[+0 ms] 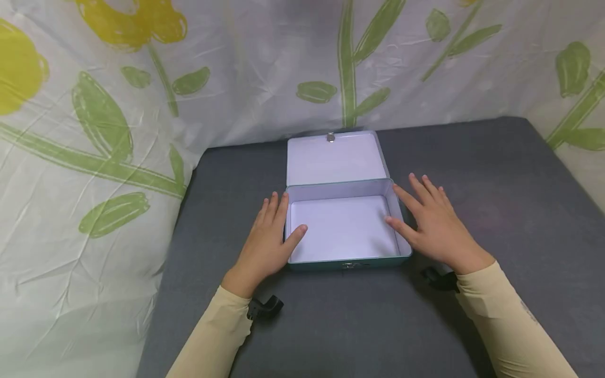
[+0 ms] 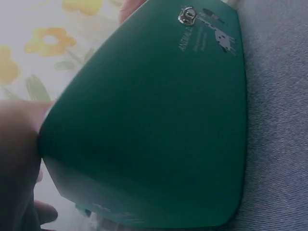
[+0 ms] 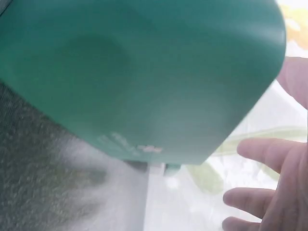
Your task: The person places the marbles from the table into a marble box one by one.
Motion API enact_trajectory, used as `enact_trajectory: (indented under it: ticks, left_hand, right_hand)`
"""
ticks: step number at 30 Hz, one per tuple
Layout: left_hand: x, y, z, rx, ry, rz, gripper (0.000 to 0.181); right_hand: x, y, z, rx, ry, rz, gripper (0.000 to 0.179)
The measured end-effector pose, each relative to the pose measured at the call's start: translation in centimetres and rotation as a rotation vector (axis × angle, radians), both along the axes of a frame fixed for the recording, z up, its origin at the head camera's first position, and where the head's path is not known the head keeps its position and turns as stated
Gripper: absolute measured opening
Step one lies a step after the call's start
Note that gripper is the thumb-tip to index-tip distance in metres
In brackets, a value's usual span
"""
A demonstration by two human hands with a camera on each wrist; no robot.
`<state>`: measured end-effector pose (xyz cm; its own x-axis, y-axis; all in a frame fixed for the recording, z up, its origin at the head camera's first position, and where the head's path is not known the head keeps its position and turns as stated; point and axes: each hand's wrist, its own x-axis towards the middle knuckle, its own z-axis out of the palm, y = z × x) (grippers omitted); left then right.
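Flanking the green box (image 1: 345, 228) on the worktop (image 1: 345, 325) with the left grip (image 1: 267, 242) at its left side and the right grip (image 1: 435, 226) at its right. Spread wide in both cases.

A tin box (image 1: 347, 231) lies on the worktop (image 1: 359, 331), its lid (image 1: 336, 160) behind it at the far edge; left hand (image 1: 267, 241) at the box's left wall, right hand (image 1: 435, 226) at its right; behind, a backdrop sheet (image 1: 264, 79).
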<state>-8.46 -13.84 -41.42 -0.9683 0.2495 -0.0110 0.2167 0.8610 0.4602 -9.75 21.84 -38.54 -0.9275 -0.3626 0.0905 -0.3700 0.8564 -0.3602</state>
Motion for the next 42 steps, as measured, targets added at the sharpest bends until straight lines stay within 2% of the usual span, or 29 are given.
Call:
enact_trajectory:
  ticks: [5, 10, 14, 17, 23, 26, 28, 33, 36, 38, 42]
  left_hand:
    - [0.1, -0.1, -0.7, 0.116, -0.079, 0.023, 0.083]
    - [0.1, -0.2, -1.4, 0.239, -0.128, 0.041, 0.070]
    - [0.1, -0.3, -2.1, 0.337, -0.134, 0.065, 0.062]
    - [0.2, -0.5, -2.8, 0.429, -0.139, 0.080, 0.062]
    - [0.2, -0.5, -4.3, 0.625, -0.116, 0.070, 0.062]
    - [0.1, -0.1, -4.5, 0.710, -0.106, 0.055, 0.062]
    - [0.1, 0.2, -4.2, 0.765, -0.118, 0.059, 0.062]
    - [0.8, 0.8, -2.1, 0.814, -0.139, 0.086, 0.062]
    - [0.9, 1.0, -1.5, 0.815, -0.129, 0.079, 0.063]
    - [0.8, 0.9, -2.1, 0.823, -0.128, 0.076, 0.063]
    - [0.1, 0.5, -4.4, 0.845, -0.120, 0.060, 0.062]
  right_hand:
    - [-0.1, 1.1, -0.5, -0.027, -0.020, -0.031, 0.074]
    - [-0.2, 2.2, -1.0, -0.094, -0.055, -0.046, 0.073]
    - [-0.2, 3.0, -1.2, -0.128, -0.070, -0.085, 0.073]
    - [-0.2, 3.4, -1.4, -0.119, -0.045, -0.095, 0.072]
    - [-0.5, 4.1, -2.3, -0.070, 0.021, -0.091, 0.054]
    - [-0.5, 4.6, -2.6, -0.037, 0.010, -0.121, 0.044]
    - [-0.6, 4.9, -2.9, -0.018, -0.016, -0.140, 0.037]
    - [-0.9, 5.3, -3.5, 0.003, -0.060, -0.169, 0.029]
    - [-1.0, 5.4, -3.7, 0.007, -0.075, -0.188, 0.028]
    - [-1.0, 5.6, -3.9, 0.017, -0.088, -0.201, 0.028]
    - [-0.9, 5.9, -4.1, 0.035, -0.098, -0.235, 0.024]
